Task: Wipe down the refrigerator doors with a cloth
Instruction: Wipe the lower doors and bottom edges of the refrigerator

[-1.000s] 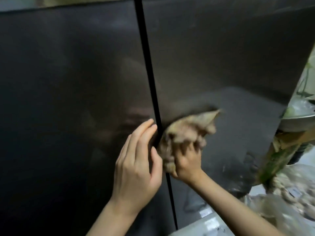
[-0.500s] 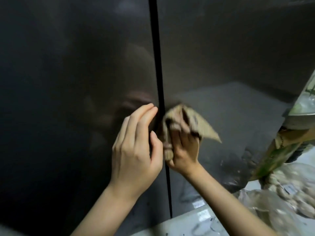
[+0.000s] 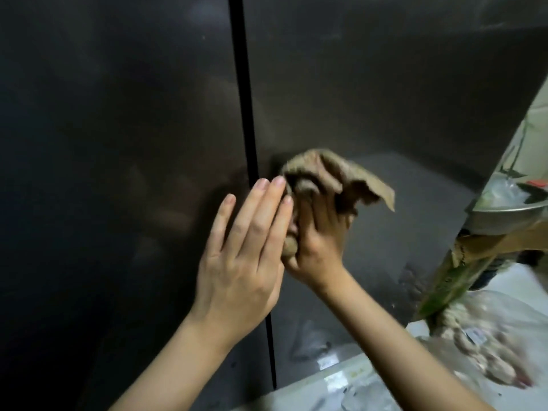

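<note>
Cloth (image 3: pixel 326 169): tan, crumpled, bunched in the right grip and pressed to the right door; one loose corner juts out to the right of that grip, blurred.
Right grip (image 3: pixel 323 235): closed round the cloth, fingers buried in its folds, back of the hand toward the camera; a lump of cloth shows under the thumb side.
Left grip (image 3: pixel 243 262): wide open and holding nothing, fingers straight and close together, laid flat over the seam; its fingertips are just beside the cloth and its edge overlaps the right grip. Whether the palm touches the door cannot be told.
Seam (image 3: pixel 244 99): thin black gap between the doors, running up from behind the left grip.
Left door (image 3: pixel 112 143): dark, dully reflective panel, left of both grips.
Right door (image 3: pixel 400 84): same dark finish, behind the right grip; the cloth sits on it close to the seam.
Desk (image 3: pixel 311 393): pale surface, below the right forearm.
Metal bowl (image 3: pixel 510 215): well to the right of the right grip, past the door's edge.
Green packet (image 3: pixel 441 292): slanted, under the bowl.
Plastic bag (image 3: pixel 504 351): clear, holding pale lumps, on the desk below the packet.
</note>
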Demonstrator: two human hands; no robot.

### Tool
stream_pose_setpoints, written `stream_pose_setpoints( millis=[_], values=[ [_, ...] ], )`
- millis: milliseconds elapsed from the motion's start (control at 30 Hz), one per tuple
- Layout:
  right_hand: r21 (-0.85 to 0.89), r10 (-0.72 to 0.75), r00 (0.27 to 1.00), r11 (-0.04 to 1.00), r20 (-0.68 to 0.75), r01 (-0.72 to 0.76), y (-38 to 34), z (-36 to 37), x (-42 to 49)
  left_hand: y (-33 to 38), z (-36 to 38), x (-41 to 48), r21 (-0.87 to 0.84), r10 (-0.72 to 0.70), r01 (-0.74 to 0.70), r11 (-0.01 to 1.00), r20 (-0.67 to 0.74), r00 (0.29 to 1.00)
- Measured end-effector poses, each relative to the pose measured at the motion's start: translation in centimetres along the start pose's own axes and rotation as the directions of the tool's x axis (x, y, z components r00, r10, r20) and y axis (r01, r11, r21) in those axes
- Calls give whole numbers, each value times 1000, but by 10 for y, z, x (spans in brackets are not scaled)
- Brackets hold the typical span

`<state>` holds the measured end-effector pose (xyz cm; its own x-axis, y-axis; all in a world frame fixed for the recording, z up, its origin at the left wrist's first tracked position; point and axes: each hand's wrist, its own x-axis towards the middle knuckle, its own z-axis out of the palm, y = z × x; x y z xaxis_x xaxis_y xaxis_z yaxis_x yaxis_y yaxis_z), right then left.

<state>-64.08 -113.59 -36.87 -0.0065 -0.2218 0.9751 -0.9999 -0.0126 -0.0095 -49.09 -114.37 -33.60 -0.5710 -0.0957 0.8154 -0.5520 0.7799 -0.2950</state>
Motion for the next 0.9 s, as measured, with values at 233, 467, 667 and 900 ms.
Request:
stream_pose_setpoints(
  millis=[233,467,667,900],
  values=[
    [-98,155,938,987,310,-130,94,-14,-71,12,14,-15,187,136,-175,967,203,970],
    [140,570,822,814,-7,-564,35,2,-40,7,11,-7,267,66,-122,956,208,976],
    [-146,-90,973,982,214,123,85,-7,-42,12,13,3,234,135,-182,955,203,970],
    [202,589,806,797,-57,-569,131,-37,-33,19,22,23,239,171,-211,948,177,969]
  ],
)
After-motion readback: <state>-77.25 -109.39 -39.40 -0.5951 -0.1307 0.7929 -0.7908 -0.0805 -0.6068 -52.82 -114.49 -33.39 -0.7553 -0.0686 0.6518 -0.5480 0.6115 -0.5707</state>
